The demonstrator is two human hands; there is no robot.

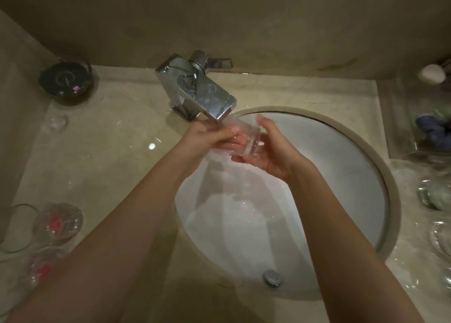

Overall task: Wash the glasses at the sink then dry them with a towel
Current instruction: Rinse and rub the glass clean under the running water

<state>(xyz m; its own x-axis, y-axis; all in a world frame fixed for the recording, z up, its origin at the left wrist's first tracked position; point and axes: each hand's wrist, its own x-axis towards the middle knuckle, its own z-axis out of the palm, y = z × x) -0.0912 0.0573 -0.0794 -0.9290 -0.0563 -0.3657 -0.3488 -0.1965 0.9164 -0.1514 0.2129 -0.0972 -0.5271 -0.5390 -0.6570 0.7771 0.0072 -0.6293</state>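
A clear drinking glass [251,143] lies on its side under the chrome faucet [195,88], over the white sink basin [341,166]. My right hand [271,152] cups the glass from below and from the right, fingers curled round it. My left hand [212,135] grips its open end, fingers reaching inside it and thumb on top. Water runs from the spout into the basin, which holds foamy water.
More glasses [58,221] stand on the marble counter at the left, some with red marks. A dark round dish [66,81] sits at the back left. Clear glassware [434,196] and a clear box [424,127] crowd the right counter.
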